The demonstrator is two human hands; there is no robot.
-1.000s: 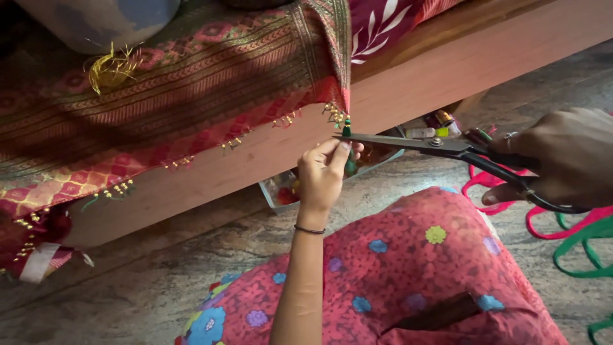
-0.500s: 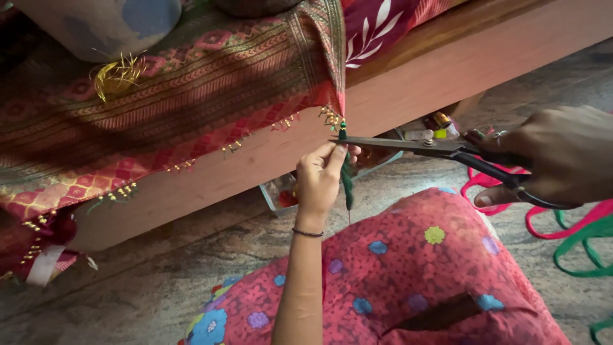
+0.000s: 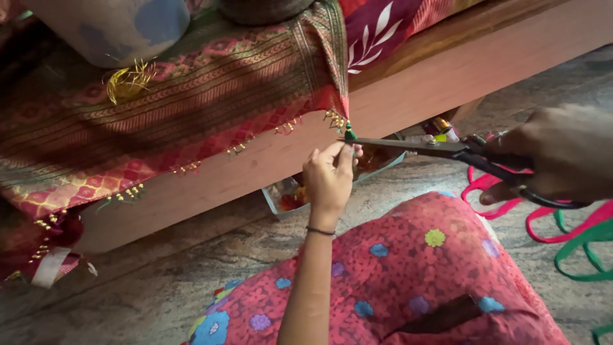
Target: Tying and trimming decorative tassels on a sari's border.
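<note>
A red and gold patterned saree (image 3: pixel 191 96) hangs over a wooden bed frame (image 3: pixel 447 76), its edge trimmed with small gold beads. A small green tassel (image 3: pixel 350 134) hangs from the saree's corner. My left hand (image 3: pixel 329 176) reaches up and pinches the thread just under that tassel. My right hand (image 3: pixel 562 153) grips black-handled scissors (image 3: pixel 434 148). Their blades lie flat with the tips at the tassel, right above my left fingertips. My knee in red flowered cloth (image 3: pixel 434 275) fills the lower middle.
A shallow tray (image 3: pixel 281 198) of small items and bottles sits under the bed frame. Pink and green ribbons (image 3: pixel 575 236) lie on the stone floor at the right. A tuft of gold thread (image 3: pixel 128 80) rests on the saree near a blue and white object (image 3: pixel 115 25).
The scissor blades have come together at the tassel. The long green strand that hung below my left hand half a second ago is no longer seen. Both hands barely shifted.
</note>
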